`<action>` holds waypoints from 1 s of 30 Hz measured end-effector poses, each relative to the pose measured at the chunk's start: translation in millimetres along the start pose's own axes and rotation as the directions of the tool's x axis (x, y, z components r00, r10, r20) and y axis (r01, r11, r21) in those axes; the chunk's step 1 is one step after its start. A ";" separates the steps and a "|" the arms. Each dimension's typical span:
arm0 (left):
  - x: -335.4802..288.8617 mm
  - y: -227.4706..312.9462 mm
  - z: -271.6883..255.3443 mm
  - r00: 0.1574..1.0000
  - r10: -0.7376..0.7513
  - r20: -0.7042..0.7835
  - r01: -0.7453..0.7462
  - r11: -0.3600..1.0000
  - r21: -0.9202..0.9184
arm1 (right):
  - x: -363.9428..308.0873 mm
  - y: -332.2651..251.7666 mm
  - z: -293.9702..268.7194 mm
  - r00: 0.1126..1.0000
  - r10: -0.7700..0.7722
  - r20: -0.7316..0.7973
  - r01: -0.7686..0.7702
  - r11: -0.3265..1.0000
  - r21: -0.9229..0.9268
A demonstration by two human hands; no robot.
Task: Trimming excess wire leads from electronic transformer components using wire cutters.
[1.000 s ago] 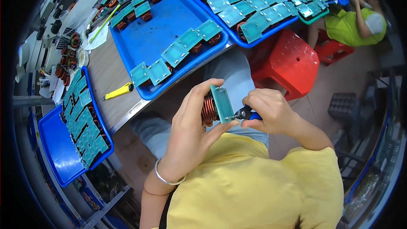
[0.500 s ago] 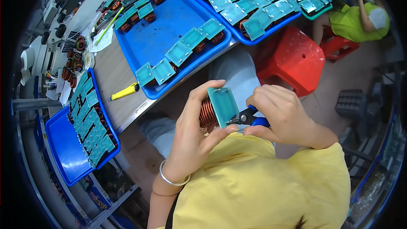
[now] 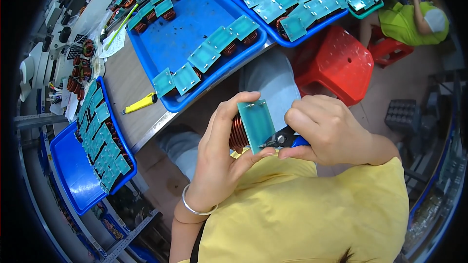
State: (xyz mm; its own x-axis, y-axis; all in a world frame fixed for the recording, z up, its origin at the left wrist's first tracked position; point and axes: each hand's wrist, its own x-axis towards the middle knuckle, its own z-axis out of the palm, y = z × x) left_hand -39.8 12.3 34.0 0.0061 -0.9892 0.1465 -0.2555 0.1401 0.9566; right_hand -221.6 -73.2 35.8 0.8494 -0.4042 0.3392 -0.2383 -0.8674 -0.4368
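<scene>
My left hand point(image 3: 222, 139) grips a copper-wound coil point(image 3: 238, 134) by its sides, with a square green circuit board point(image 3: 257, 124) fixed on it. The board is tilted, its flat face turned toward my right hand. In my right hand point(image 3: 326, 129) are small side cutters point(image 3: 282, 139) with blue and black handles. Their jaw tips touch the lower corner of the board, close to my left thumb. Whether the jaws are closed on a wire end is too small to tell.
A blue tray point(image 3: 170, 34) with several board-topped coils lies on the table point(image 3: 122, 78), beside a yellow utility knife point(image 3: 140, 103). Fuller trays stand at the far right and at left point(image 3: 73, 180). Beyond my knees is a red stool point(image 3: 336, 68); another person point(image 3: 414, 22) sits farther right.
The cutters have shifted slightly left and down along the board's lower edge, and my right hand has turned a little. My left hand keeps its hold on the coil.
</scene>
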 end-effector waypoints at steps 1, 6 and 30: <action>-0.5 0.6 0.9 0.999 -0.054 -0.001 0.054 0.996 -0.071 | -1.6 0.7 1.4 1.000 0.001 0.000 -0.001 1.000 0.000; -2.8 -0.7 1.9 0.997 -0.075 -0.013 0.073 0.990 -0.120 | -1.8 7.6 1.4 0.999 0.016 -0.049 -0.011 0.995 0.094; -1.4 -0.6 -1.9 0.974 0.224 0.040 -0.222 0.974 -0.045 | 6.9 9.8 -19.2 0.999 0.039 -0.028 -0.042 0.995 -0.095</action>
State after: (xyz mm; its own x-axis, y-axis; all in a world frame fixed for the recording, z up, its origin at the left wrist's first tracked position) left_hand -37.8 13.7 33.7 -0.0901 -0.9336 0.3469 -0.2067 0.3582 0.9105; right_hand -227.1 -90.1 49.9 0.8260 -0.4458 0.3451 -0.3170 -0.8735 -0.3695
